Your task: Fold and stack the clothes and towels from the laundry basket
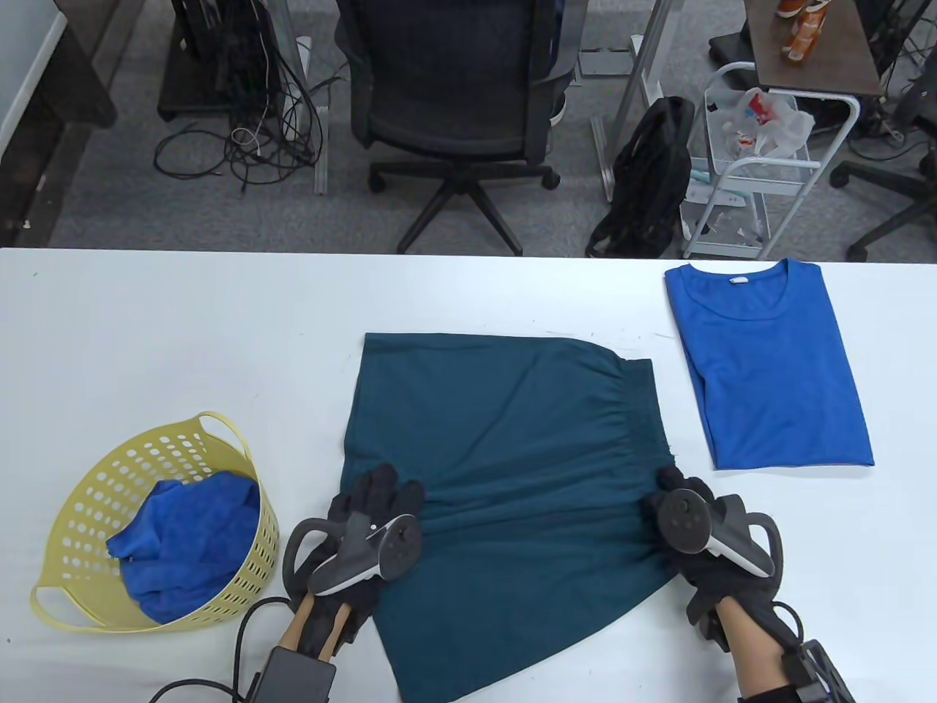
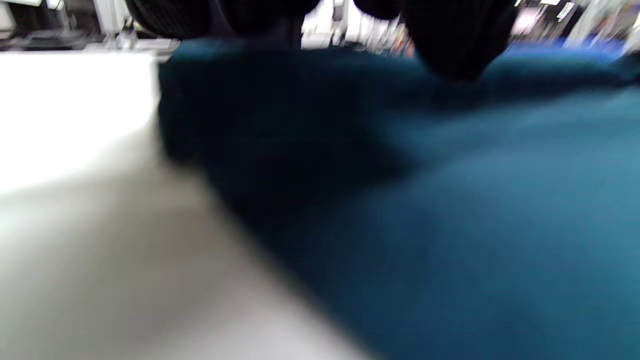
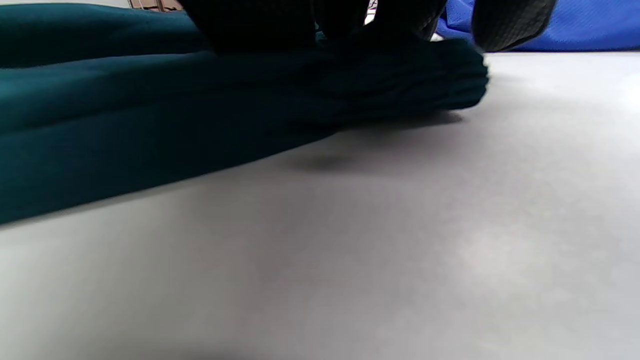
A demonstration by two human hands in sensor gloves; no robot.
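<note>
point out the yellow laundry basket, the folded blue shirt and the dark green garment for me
yellow laundry basket [image 1: 88, 505]: table view, perforated left wall.
folded blue shirt [image 1: 776, 381]: table view, chest.
dark green garment [image 1: 512, 439]: table view, flat middle.

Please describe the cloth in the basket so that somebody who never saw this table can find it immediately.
On the white table, look at the near left corner, where a yellow perforated basket stands. The crumpled bright blue cloth lies inside it. Unlike the blue shirt folded flat at the far right, it is bunched and looks fluffy.
</note>
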